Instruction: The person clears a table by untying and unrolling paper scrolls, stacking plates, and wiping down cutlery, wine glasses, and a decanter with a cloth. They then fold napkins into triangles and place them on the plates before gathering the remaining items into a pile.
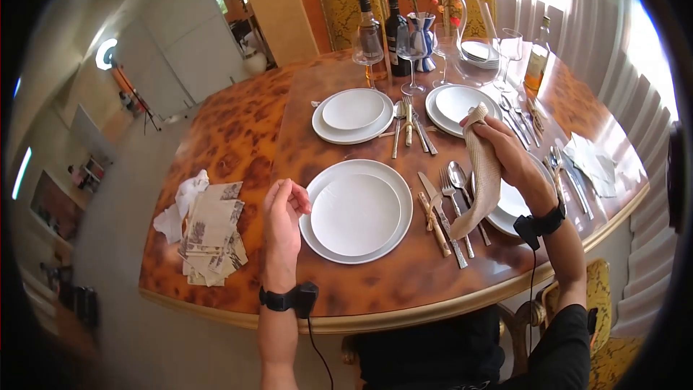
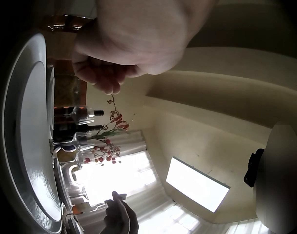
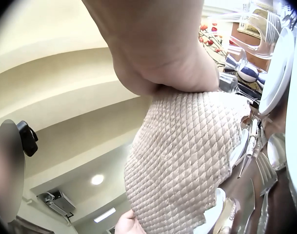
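My right hand (image 1: 516,162) grips a beige cloth napkin (image 1: 485,170) by its upper end, and the rest hangs down over the cutlery. The right wrist view shows the napkin's quilted diamond weave (image 3: 182,161) spread below the hand. Above the left edge of a stacked pair of white plates (image 1: 356,215), my left hand (image 1: 284,213) hovers with loosely curled fingers and nothing visible in them. Between this stack and a second plate pair (image 1: 505,206), partly hidden by the right hand, lie a knife (image 1: 442,209), a fork (image 1: 456,206) and spoons.
Two more plate settings (image 1: 354,114) lie farther back, with wine glasses (image 1: 411,50), bottles (image 1: 397,29), a flower vase (image 1: 422,40) and a glass decanter (image 1: 476,36) behind. Paper napkins (image 1: 213,235) are piled at left; crumpled white tissue (image 1: 592,162) lies at right.
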`<act>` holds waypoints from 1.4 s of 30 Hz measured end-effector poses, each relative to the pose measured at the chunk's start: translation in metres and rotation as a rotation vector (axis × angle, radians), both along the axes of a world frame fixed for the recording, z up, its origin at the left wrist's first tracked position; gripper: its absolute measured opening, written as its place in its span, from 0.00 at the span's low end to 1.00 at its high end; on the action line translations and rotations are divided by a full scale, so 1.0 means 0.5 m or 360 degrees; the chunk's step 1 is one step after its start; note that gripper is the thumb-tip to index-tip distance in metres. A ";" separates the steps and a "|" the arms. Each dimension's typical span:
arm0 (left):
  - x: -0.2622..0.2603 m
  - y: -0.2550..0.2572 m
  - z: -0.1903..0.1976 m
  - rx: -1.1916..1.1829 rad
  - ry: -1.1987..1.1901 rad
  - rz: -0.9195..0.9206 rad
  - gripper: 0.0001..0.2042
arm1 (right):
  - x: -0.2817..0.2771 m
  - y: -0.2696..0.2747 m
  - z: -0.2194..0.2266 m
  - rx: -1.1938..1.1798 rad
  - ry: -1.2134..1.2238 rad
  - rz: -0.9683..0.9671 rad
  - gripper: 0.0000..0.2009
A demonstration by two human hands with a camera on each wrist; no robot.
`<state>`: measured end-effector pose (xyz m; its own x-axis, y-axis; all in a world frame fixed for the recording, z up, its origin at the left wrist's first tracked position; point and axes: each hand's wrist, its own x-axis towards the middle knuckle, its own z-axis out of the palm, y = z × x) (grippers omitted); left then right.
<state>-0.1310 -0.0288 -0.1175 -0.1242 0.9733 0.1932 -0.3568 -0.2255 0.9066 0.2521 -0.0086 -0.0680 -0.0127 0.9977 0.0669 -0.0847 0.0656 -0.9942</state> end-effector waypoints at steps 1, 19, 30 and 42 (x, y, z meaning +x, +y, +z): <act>0.001 -0.001 0.001 0.0020 0.0050 0.0014 0.12 | 0.012 -0.005 -0.005 -0.0004 0.0032 0.0031 0.12; 0.384 0.303 0.054 0.0780 0.2877 -0.0688 0.17 | 0.137 0.003 -0.079 -0.0065 0.0803 -0.0105 0.12; 0.431 0.430 -0.033 0.1113 0.3361 -0.0428 0.11 | 0.136 -0.001 -0.073 -0.0103 0.0819 -0.0023 0.09; 0.470 0.416 -0.042 0.0988 0.3700 -0.0257 0.16 | 0.133 0.004 -0.079 -0.0111 0.0702 0.0035 0.09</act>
<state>0.1038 0.1792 -0.1385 0.6616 0.7498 -0.0014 0.6723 -0.5941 -0.4417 0.3188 -0.0068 -0.1078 -0.0195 0.9998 0.0031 -0.5021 -0.0071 -0.8648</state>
